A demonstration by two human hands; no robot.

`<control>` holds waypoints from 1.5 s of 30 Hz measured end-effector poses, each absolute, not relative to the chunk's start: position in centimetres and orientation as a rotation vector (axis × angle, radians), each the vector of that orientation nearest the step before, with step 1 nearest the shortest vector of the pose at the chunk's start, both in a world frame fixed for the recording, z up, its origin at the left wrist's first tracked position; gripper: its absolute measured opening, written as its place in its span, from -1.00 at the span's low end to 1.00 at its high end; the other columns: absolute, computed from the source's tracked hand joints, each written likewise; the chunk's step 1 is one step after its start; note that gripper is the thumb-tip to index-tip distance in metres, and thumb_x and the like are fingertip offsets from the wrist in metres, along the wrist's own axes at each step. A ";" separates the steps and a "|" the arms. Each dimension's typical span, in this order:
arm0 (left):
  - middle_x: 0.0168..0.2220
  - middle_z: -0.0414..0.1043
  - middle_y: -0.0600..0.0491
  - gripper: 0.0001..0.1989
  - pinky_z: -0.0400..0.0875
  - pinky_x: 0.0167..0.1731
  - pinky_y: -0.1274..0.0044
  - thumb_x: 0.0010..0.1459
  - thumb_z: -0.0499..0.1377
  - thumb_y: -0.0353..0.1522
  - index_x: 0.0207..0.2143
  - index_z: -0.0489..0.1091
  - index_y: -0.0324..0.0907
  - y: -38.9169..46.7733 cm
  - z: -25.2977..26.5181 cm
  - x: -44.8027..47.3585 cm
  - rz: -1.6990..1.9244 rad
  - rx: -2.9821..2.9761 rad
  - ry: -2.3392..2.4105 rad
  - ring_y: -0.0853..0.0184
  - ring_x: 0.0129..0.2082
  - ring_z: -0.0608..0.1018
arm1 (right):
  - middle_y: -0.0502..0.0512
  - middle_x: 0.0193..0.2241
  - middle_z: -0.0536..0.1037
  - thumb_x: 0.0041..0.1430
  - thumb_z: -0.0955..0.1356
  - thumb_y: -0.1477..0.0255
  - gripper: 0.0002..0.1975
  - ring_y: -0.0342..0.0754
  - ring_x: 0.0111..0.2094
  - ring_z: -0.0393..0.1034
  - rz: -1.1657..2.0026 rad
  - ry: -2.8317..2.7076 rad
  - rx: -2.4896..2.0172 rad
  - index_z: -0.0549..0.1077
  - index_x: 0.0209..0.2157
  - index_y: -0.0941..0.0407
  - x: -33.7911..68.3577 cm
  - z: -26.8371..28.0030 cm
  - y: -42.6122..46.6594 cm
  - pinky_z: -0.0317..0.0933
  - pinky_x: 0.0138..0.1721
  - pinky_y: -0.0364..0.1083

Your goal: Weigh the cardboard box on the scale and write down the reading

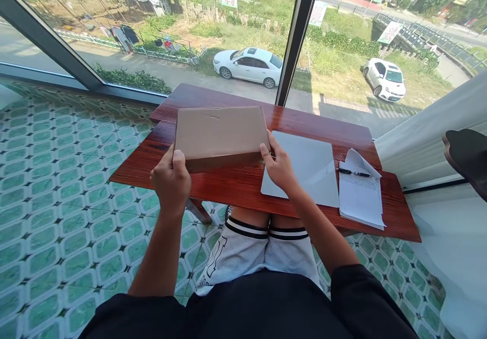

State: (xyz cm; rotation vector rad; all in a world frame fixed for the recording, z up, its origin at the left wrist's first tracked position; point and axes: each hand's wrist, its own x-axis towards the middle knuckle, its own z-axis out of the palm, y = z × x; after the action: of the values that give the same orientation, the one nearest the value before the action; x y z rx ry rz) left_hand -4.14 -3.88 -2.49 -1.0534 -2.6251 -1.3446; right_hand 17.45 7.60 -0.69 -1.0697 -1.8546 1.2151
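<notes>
While held, cardboard box (220,135), plain brown, shut

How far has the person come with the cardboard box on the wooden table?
Done: nothing shows as finished; the cardboard box looks closed. In hand: the left hand and right hand grip its near corners above the wooden table. Left: the closed laptop, the notebook and the pen lie untouched beside it.

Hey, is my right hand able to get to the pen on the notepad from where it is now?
Probably yes. The right hand is holding the cardboard box, but only the flat grey laptop lies between it and the pen.
</notes>
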 end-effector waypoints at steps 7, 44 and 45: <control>-0.08 0.59 -0.17 -0.47 0.34 -0.11 0.43 0.31 -0.11 -0.18 0.03 0.53 -0.24 -2.8 -1.2 -1.4 -1.430 -1.140 -2.558 0.16 -0.09 0.56 | -0.13 0.27 0.36 0.29 0.27 0.10 -0.36 0.01 0.27 0.32 1.163 -1.717 -1.082 0.25 0.35 -0.05 20.3 0.2 7.8 0.37 0.27 0.03; -0.17 0.62 -0.12 -0.45 0.15 -0.25 0.46 0.34 -0.17 -0.16 0.12 0.47 -0.12 4.5 -1.1 12.2 -1.277 -1.756 -2.492 0.22 -0.27 0.54 | 0.00 0.26 0.37 0.28 0.30 0.16 -0.43 -0.03 0.35 0.21 0.967 -1.313 -1.117 0.40 0.25 0.08 36.1 -2.0 8.7 0.06 0.44 0.00; -0.17 0.62 -0.13 -0.46 0.16 -0.24 0.46 0.34 -0.16 -0.16 0.12 0.47 -0.12 4.5 -1.2 12.4 -1.266 -1.763 -2.493 0.21 -0.25 0.55 | 0.01 0.26 0.37 0.28 0.31 0.16 -0.43 -0.03 0.35 0.20 0.970 -1.304 -1.124 0.40 0.25 0.08 36.2 -2.0 8.7 0.06 0.44 0.00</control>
State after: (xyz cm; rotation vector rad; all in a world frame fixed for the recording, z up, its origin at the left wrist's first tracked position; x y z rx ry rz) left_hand 12.36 4.54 -1.17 -1.7630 -2.4935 -1.2661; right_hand 36.24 8.66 -2.04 -1.1244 -1.3044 0.9705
